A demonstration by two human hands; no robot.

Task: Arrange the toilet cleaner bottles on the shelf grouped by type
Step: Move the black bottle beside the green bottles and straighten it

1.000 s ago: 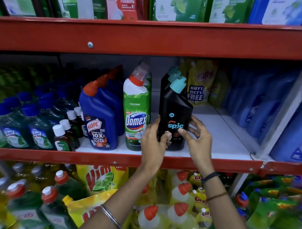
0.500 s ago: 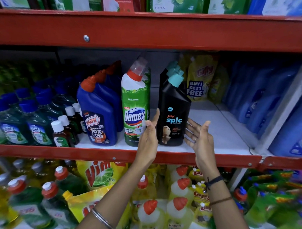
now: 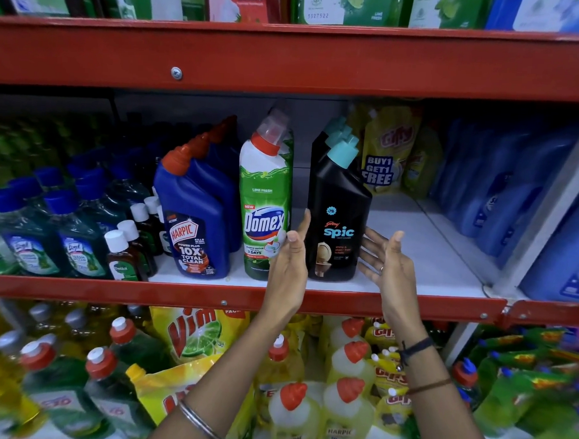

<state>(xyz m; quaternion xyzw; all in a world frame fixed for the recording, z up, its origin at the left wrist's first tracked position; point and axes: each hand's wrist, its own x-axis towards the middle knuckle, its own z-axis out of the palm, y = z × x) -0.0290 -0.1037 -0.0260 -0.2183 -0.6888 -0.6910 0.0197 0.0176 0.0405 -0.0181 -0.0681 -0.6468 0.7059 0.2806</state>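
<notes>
A black Spic bottle (image 3: 336,221) with a teal cap stands upright at the front of the middle shelf (image 3: 424,257), with more black bottles in a row behind it. To its left stand a green Domex bottle (image 3: 265,198) and a row of blue Harpic bottles (image 3: 196,222) with orange caps. My left hand (image 3: 288,265) is open just left of the Spic bottle, fingers up, in front of the Domex bottle's lower right. Just right of the Spic bottle hovers my right hand (image 3: 386,265), fingers spread. Neither hand holds anything.
Small Dettol bottles (image 3: 124,256) and blue-capped Lizol bottles (image 3: 28,230) fill the shelf's left. Yellow Gifty pouches (image 3: 387,150) lean at the back right; blue bottles (image 3: 499,200) sit past a white divider. A red shelf beam (image 3: 287,58) runs overhead. Vim pouches and dish-liquid bottles crowd the lower shelf.
One second ago both hands gripped the black Spic bottle. They let go and drew apart to either side; the bottle stays standing on the shelf.
</notes>
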